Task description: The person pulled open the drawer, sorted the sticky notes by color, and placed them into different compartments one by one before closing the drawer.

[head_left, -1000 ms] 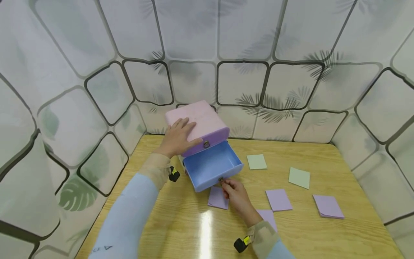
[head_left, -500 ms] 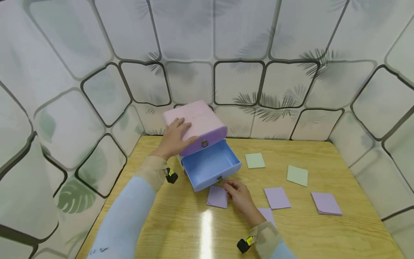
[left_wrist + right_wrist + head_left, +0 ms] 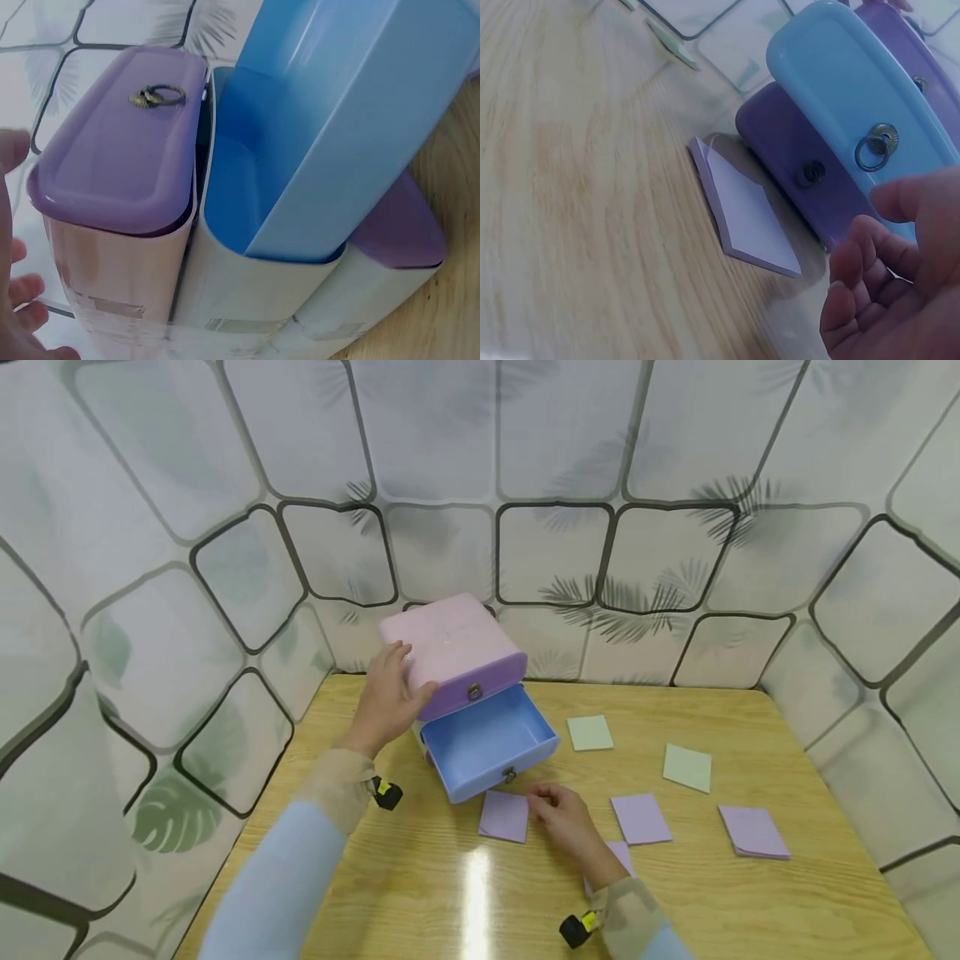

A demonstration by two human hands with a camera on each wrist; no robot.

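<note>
Right hand (image 3: 567, 824) is empty, loosely curled. Left hand (image 3: 384, 702) is spread, empty too, maybe brushing the mini drawer cabinet (image 3: 461, 635). Blue drawer (image 3: 480, 784) sticks out mid-stack, probably light, stiff, slick plastic; I'd grab its ring pull (image 3: 883, 140).

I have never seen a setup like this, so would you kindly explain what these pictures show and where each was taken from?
There is no robot here, only a person working with two bare hands. The widest picture is taken from the person's head, looking forward and down; the other two are close views from the left and right wrists. On the wooden table stands a drawer unit with its middle, blue drawer pulled open. Four purple paper squares and two green paper squares lie about it. The left hand is by the unit's top; the right hand, fingers loosely curled, is beside the purple square in front of the drawer. Neither hand holds anything.
</note>
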